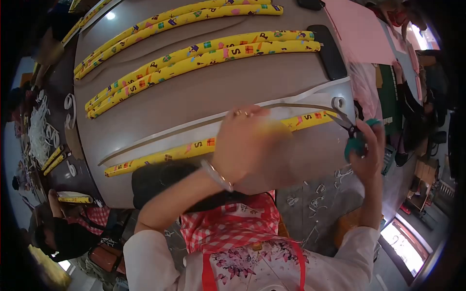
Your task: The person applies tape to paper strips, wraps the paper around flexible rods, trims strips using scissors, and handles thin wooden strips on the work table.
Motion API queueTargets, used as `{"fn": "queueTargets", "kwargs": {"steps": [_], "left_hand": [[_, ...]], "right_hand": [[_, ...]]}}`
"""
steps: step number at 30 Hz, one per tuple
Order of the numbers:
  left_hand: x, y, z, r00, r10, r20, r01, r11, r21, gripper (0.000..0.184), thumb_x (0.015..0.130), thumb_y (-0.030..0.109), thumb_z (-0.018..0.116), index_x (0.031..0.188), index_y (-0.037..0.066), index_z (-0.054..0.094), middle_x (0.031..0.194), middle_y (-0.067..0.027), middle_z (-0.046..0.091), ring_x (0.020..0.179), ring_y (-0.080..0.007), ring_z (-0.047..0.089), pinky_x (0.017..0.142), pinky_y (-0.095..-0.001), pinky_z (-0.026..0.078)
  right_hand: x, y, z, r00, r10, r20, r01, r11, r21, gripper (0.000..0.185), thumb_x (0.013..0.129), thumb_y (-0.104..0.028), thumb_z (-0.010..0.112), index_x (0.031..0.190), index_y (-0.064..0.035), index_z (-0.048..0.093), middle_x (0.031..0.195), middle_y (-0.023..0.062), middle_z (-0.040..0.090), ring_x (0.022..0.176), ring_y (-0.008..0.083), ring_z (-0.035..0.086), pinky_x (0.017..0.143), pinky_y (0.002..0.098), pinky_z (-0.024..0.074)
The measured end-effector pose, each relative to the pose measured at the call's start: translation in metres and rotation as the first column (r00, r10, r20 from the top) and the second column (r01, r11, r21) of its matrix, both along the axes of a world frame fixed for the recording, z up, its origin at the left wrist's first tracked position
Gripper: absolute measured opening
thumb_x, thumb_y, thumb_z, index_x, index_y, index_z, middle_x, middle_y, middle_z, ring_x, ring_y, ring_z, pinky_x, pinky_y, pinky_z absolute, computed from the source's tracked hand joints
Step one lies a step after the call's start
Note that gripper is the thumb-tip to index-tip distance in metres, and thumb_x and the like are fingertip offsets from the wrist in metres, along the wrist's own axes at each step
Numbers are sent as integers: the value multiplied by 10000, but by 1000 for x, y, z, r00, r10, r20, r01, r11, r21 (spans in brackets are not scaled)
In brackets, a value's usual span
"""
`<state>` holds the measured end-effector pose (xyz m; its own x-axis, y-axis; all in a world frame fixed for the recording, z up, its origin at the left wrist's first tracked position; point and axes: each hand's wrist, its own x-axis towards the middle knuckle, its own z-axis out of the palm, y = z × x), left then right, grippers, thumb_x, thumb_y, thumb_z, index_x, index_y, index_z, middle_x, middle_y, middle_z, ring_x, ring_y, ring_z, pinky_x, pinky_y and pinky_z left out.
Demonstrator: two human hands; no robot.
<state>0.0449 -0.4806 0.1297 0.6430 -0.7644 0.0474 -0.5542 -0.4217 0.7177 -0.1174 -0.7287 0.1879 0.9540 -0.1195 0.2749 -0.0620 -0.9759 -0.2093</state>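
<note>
My left hand [238, 145], wearing a bracelet and a ring, lies across a long yellow roll of printed wrapping paper [160, 156]. Its fingertips are smeared by motion, so their grip is unclear. In my right hand [370, 155] is a pair of scissors [353, 138] with green handles. The scissor blades are apart and point toward the right end of the roll. Close to them stands a small white roll of tape [338, 103]. Behind the yellow roll runs a long thin brown strip [165, 137] on a white band.
Two pairs of yellow rolls [194, 55] lie farther back on the table [272, 72]. A black phone-like object [330, 52] rests beside their ends. Pink sheets [361, 34] are at the back right. White scraps [318, 199] litter the floor. Another person [73, 223] sits at left holding a yellow roll.
</note>
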Motion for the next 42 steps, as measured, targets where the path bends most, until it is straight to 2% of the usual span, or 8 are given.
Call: {"fn": "queueTargets", "kwargs": {"steps": [6, 15, 19, 22, 25, 33, 38, 42], "left_hand": [[39, -7, -11, 548, 17, -836, -167, 982, -90, 326, 910, 195, 592, 1164, -8, 561, 1182, -116, 574, 1083, -182, 551, 904, -295, 444], [-73, -44, -5, 12, -185, -983, -698, 702, -141, 221, 927, 155, 577, 1079, 0, 614, 994, -47, 612, 882, -77, 570, 785, -213, 459], [-82, -31, -13, 486, -146, -861, -551, 714, -432, 169, 890, 24, 572, 1050, -10, 616, 1003, -61, 632, 867, -101, 589, 754, -204, 475], [-78, -18, -10, 422, -358, -833, -354, 780, -515, 325, 785, -136, 518, 1043, 18, 644, 1092, -88, 634, 997, -221, 599, 900, -322, 474], [-68, -17, -5, 816, -369, -445, 8, 777, -629, 404, 715, -145, 552, 1036, 74, 661, 1083, -41, 642, 1016, -246, 575, 900, -362, 443], [-59, -8, 0, 799, -357, -484, 13, 815, -580, 318, 717, -56, 647, 1000, 86, 670, 1097, -64, 620, 1034, -264, 548, 900, -389, 410], [-15, -12, -4, 984, 143, -103, -157, 978, -140, 322, 765, 128, 676, 1069, 47, 604, 1083, -132, 578, 975, -291, 557, 855, -389, 423], [33, -29, -48, 985, 46, 169, -74, 983, 166, 377, 748, 253, 716, 1068, 91, 601, 1002, -82, 621, 1013, -275, 530, 852, -416, 403]], "right_hand": [[69, -21, 29, 988, 134, -80, -155, 911, -381, 738, 620, -31, 756, 1292, -227, 523, 932, 65, 479, 881, 256, 519, 723, 379, 435], [49, 43, -3, 915, 363, -178, -404, 847, -347, 411, 852, -179, 644, 1252, -214, 551, 1076, 112, 553, 901, 234, 614, 739, 342, 502], [-4, 27, 33, 834, 517, -193, -541, 835, -101, 303, 886, -191, 608, 1182, -163, 552, 1093, 148, 553, 933, 248, 608, 764, 343, 512], [-20, 11, 28, 992, 114, 47, -123, 959, 254, 297, 882, -185, 595, 1148, -78, 513, 1177, 168, 513, 1033, 235, 563, 811, 358, 492], [0, -7, 4, 725, 565, -394, 465, 21, 885, 408, 875, -210, 594, 1214, -18, 472, 1235, 141, 477, 1086, 208, 529, 917, 339, 426], [8, 35, -8, 554, 786, -273, 445, -3, 895, 637, 735, -188, 776, 1232, -17, 416, 1160, 90, 527, 1094, 204, 518, 976, 353, 390], [13, 12, -6, 954, 42, -296, 84, 911, 404, 648, 688, -72, 780, 1190, -52, 371, 998, 105, 534, 902, 186, 560, 753, 284, 471], [48, -28, 17, 990, 78, -118, -97, 980, -173, 589, 713, -140, 761, 1191, -50, 428, 1013, 122, 554, 850, 279, 579, 769, 397, 474]]}}
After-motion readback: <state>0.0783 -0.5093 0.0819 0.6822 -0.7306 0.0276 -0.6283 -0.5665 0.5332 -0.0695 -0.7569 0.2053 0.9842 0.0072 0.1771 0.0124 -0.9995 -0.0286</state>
